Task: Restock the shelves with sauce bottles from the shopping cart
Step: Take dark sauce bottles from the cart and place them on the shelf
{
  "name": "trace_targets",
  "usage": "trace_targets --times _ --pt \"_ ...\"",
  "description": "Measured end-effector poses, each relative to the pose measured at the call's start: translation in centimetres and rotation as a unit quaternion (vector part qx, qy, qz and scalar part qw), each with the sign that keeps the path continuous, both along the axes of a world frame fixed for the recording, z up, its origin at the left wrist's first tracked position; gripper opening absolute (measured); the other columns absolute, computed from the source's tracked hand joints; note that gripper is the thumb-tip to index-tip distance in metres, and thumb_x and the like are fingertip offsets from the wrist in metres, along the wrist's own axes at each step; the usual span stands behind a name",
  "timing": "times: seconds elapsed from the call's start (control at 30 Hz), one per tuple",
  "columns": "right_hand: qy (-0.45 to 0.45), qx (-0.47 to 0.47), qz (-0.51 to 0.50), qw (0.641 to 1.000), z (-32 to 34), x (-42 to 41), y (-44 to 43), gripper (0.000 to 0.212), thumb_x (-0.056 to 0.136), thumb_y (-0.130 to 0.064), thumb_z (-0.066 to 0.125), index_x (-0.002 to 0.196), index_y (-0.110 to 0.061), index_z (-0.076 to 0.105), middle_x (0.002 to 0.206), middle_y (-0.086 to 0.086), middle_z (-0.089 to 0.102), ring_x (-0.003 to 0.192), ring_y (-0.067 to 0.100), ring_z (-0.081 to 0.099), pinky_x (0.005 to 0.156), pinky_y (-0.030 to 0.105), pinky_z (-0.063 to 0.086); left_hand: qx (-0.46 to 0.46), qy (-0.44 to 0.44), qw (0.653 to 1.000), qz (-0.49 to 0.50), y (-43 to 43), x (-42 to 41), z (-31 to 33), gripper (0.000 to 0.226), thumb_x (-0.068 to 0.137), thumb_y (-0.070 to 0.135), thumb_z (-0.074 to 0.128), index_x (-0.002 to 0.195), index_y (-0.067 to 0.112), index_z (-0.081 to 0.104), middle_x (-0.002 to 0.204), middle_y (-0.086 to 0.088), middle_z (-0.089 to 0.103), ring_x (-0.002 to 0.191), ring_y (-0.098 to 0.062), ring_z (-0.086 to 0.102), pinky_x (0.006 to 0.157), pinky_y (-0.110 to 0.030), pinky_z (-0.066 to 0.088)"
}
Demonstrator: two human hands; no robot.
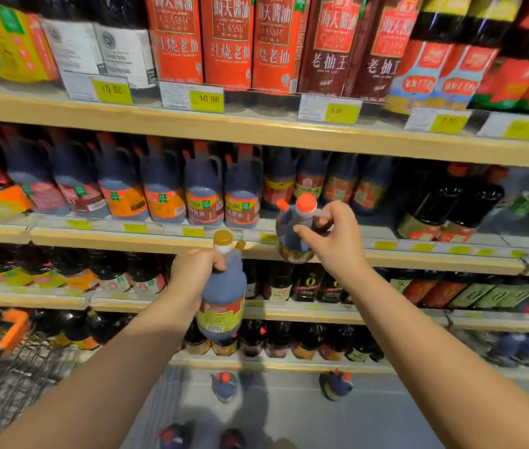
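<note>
Orange-capped bottle, gripped by the right hand, hangs at the shelf edge, seemingly needing seating inward; left hand grips a gold-capped bottle.

Pale wooden shelves carrying yellow price tags stand over a grey, evenly lit floor.

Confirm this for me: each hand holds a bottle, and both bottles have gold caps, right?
Not quite. The head view shows the left hand holding a gold-capped bottle, but the right hand holds an orange-capped bottle. Each hand does hold a bottle.
</note>
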State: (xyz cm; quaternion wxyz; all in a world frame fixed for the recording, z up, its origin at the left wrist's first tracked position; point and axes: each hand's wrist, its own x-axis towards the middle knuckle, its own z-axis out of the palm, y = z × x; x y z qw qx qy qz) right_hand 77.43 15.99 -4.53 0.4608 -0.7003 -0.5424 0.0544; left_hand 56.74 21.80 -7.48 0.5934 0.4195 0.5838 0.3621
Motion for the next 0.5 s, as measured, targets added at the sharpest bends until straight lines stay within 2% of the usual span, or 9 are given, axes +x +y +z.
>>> trace_targets --times 0.13,0.23,0.3,0.4,0.5 --pt "-0.022 0.044 0.007 0.999 0.2 1.8 3.6 0.040 0.075 -0.014 0.075 0.072 -0.012 0.036 0.074 0.000 0.035 0.073 0.009 0.029 0.065 0.007 0.030 -0.006 -0.002 1.000 0.018 1.6 1.0 0.0 0.029 0.071 -0.001 0.057 0.054 0.012 0.038 0.066 -0.004 0.037 0.075 -0.024 0.038 0.059 -0.035 0.028" --pt "-0.020 0.049 0.028 0.998 -0.4 3.1 6.3 0.039 0.075 -0.012 0.076 0.073 -0.011 0.037 0.075 0.004 0.037 0.069 0.007 0.028 0.064 0.007 0.030 -0.004 0.006 0.999 0.033 3.1 1.8 -0.2 0.030 0.069 -0.001 0.057 0.051 0.013 0.037 0.065 -0.005 0.039 0.072 -0.025 0.039 0.056 -0.033 0.027" --pt "-0.012 0.049 0.049 0.998 -1.0 3.9 8.1 0.039 0.075 -0.011 0.076 0.073 -0.011 0.037 0.076 0.003 0.037 0.072 0.010 0.032 0.063 0.011 0.030 -0.006 0.011 0.999 0.048 4.1 2.5 -0.2 0.026 0.067 -0.001 0.058 0.052 0.011 0.040 0.064 -0.007 0.041 0.068 -0.025 0.040 0.054 -0.032 0.027" --pt "-0.007 0.021 0.071 0.997 -2.2 4.9 9.9 0.037 0.075 -0.012 0.076 0.074 -0.009 0.039 0.077 0.006 0.040 0.078 0.018 0.039 0.060 0.022 0.023 0.003 0.021 0.998 0.056 5.3 3.4 -0.2 0.017 0.068 -0.001 0.058 0.059 0.007 0.046 0.067 -0.010 0.044 0.069 -0.026 0.042 0.052 -0.032 0.028" --pt "0.017 -0.002 0.075 0.997 -3.2 5.4 10.8 0.036 0.076 -0.016 0.077 0.076 -0.009 0.041 0.081 0.009 0.044 0.081 0.019 0.041 0.059 0.023 0.025 0.012 0.029 0.998 0.046 6.1 4.2 -0.2 0.010 0.064 0.004 0.059 0.061 0.006 0.050 0.069 -0.012 0.050 0.069 -0.027 0.047 0.051 -0.031 0.031"
